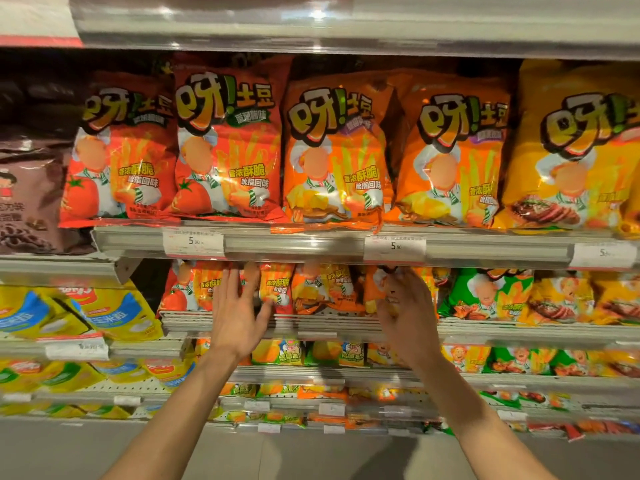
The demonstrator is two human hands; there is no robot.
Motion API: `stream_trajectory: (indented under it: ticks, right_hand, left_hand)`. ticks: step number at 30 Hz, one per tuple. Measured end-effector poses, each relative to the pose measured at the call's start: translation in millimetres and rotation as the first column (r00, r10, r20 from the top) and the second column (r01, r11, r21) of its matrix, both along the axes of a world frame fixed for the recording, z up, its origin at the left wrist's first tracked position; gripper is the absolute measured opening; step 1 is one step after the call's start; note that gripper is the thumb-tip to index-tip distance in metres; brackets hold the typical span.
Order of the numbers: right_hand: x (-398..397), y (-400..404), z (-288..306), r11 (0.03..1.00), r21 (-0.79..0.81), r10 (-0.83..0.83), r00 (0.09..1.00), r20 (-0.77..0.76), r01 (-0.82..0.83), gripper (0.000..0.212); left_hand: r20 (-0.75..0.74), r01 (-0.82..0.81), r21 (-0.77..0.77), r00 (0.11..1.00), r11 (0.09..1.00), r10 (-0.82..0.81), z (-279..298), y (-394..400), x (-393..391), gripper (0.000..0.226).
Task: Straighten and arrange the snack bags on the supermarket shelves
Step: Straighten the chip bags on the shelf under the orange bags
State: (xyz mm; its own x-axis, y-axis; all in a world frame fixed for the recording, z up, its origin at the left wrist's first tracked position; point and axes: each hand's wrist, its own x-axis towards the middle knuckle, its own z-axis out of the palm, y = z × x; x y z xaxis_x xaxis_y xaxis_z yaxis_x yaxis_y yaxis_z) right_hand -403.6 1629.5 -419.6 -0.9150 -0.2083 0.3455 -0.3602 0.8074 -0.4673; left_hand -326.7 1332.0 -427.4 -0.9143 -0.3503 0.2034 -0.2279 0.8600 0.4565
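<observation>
Both hands are up at the second shelf (311, 323), under the big top-row bags.

Left hand (239, 311): released, fingers spread and relaxed, just in front of the red tomato-flavour snack bags (275, 287). Contact not clear because of motion blur.

Right hand (405, 313): fingers loosely curled in front of the orange snack bags (325, 289). Can't tell whether the grip has closed on a bag or is only near one.

Handling, my read:
- Air-puffed foil pillow bags: very light, soft, and they'll crumple.
- Glossy film, likely slippery. A pinch will slide.
- Contents are brittle, so don't squeeze the middle.
- Best hold is the crimped top seam or both side edges; flat palms to nudge bags upright and square the row.

Row looks a bit jumbled, with bags leaning and overlapping. The top-shelf row (225, 147) stands upright, mostly faced forward.
</observation>
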Motion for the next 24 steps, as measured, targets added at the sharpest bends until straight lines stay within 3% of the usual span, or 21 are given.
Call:
stream_trajectory:
  ticks: [6,9,13,15,17,20,24]
  right_hand:
    - [16,19,2,0.956,-0.286,-0.055,0.997,0.059,0.069,0.033]
    - [35,28,-3,0.881,-0.445,-0.034,0.959,0.282,0.162,0.023]
    - [64,38,-12,0.808,-0.541,-0.024,0.93,0.367,0.235,0.015]
    - [76,43,-10,0.74,-0.601,-0.003,0.896,0.445,0.301,0.009]
    - [86,52,-6,0.679,-0.648,0.036,0.866,0.499,0.345,0.02]
    - [107,70,1,0.69,-0.626,0.003,0.864,0.503,0.362,0.017]
    - [121,93,11,0.645,-0.622,-0.086,0.85,0.519,0.445,0.012]
  left_hand:
    - [-0.135,-0.006,0.239,0.99,0.971,0.039,17,16,27,0.047]
    - [-0.159,0.013,0.503,0.984,0.864,0.078,29,30,43,0.03]
    - [-0.198,0.063,0.725,0.973,0.685,0.12,34,46,64,0.018]
    - [-0.219,0.09,0.773,0.967,0.628,0.131,33,55,72,0.02]
    - [-0.2,0.088,0.811,0.971,0.579,0.132,32,65,75,0.021]
    - [-0.182,0.103,0.868,0.976,0.486,0.119,28,81,76,0.021]
    - [-0.187,0.123,0.87,0.978,0.477,0.088,22,100,74,0.018]
